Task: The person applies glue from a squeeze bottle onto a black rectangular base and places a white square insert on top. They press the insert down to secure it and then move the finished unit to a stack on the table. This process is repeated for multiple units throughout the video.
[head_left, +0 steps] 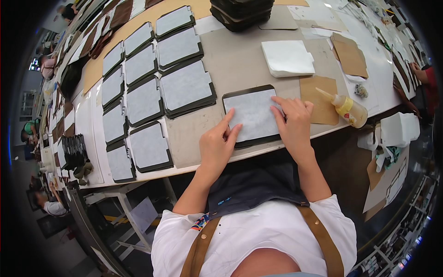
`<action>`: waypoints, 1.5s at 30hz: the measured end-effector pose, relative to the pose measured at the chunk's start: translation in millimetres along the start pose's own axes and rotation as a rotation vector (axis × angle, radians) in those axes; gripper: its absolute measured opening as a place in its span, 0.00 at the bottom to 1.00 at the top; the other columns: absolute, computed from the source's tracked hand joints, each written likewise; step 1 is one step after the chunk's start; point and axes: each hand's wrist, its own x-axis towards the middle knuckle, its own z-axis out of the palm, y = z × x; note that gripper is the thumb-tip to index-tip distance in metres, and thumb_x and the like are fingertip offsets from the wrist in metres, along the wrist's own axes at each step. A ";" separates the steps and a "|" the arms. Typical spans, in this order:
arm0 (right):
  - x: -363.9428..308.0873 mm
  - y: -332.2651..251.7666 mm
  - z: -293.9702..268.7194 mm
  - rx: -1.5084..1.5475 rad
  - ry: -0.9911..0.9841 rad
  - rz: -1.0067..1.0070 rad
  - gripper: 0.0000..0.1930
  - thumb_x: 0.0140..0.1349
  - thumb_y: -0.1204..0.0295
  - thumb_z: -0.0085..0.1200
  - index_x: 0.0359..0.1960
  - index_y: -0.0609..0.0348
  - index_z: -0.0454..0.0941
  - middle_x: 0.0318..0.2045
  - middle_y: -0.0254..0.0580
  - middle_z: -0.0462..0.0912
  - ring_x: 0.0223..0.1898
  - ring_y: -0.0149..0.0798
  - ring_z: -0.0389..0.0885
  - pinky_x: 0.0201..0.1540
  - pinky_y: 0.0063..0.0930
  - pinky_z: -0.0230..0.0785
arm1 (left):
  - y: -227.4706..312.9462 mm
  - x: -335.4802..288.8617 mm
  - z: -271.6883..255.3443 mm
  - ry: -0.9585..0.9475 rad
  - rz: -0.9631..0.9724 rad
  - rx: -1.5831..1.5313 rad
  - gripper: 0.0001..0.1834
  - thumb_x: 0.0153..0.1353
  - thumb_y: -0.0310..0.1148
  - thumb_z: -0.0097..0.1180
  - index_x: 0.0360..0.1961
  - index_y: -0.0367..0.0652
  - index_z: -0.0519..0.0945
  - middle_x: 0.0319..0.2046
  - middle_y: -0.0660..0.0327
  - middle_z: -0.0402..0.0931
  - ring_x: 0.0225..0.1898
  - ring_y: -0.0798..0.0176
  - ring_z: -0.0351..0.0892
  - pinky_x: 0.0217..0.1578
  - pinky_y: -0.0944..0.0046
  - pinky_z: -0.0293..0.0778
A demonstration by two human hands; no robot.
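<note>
In front of me at the table's edge lies a black panel with a pale grey-white sheet (pixel 251 115) on it, its dark border showing around the sheet. The fingertips of my left hand (pixel 218 141) rest on the sheet's left side, thumb and forefinger apart. On the opposite side, my right hand (pixel 295 121) touches the sheet's upper right part with spread fingers. Neither hand grips anything. Beside my right hand lies a brown card (pixel 318 104), and a squeeze bottle (pixel 350 111) with a pointed nozzle and yellow label lies tipped over it.
To the left, several stacks of similar sheet-covered black panels (pixel 184 87) stand in rows. A stack of white sheets (pixel 287 57) lies farther back, near a tall black pile (pixel 241 14). More brown cards (pixel 349 54) are at the right. Other people work around the edges.
</note>
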 end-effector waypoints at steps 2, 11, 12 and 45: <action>-0.5 0.2 -0.3 0.003 0.001 -0.001 0.10 0.60 0.74 0.63 0.43 0.58 0.84 0.28 0.36 0.80 0.33 0.40 0.74 0.46 0.37 0.58 | 0.5 0.0 -0.5 -0.002 -0.003 -0.001 0.23 0.62 0.31 0.68 0.59 0.41 0.82 0.16 0.65 0.62 0.19 0.72 0.59 0.23 0.68 0.62; 2.0 3.1 -0.9 -0.010 -0.027 -0.003 0.13 0.57 0.72 0.67 0.44 0.55 0.83 0.31 0.35 0.78 0.37 0.40 0.74 0.47 0.38 0.57 | 2.4 -0.1 -7.6 -0.038 -0.023 0.054 0.22 0.62 0.31 0.67 0.59 0.46 0.83 0.15 0.65 0.62 0.18 0.71 0.59 0.22 0.67 0.62; 2.7 5.1 -1.2 -0.007 -0.040 0.006 0.13 0.57 0.72 0.67 0.44 0.54 0.83 0.32 0.34 0.78 0.37 0.40 0.74 0.47 0.38 0.57 | 3.8 0.5 -10.9 -0.052 -0.035 0.067 0.22 0.62 0.32 0.67 0.58 0.47 0.83 0.15 0.65 0.61 0.18 0.71 0.59 0.22 0.67 0.62; -20.5 19.1 -26.3 -0.009 -0.267 -0.168 0.35 0.64 0.66 0.60 0.72 0.60 0.63 0.73 0.47 0.63 0.76 0.48 0.57 0.76 0.52 0.44 | -15.5 15.6 -29.1 -0.239 0.474 0.383 0.46 0.59 0.47 0.66 0.74 0.39 0.61 0.77 0.47 0.50 0.79 0.41 0.43 0.74 0.40 0.43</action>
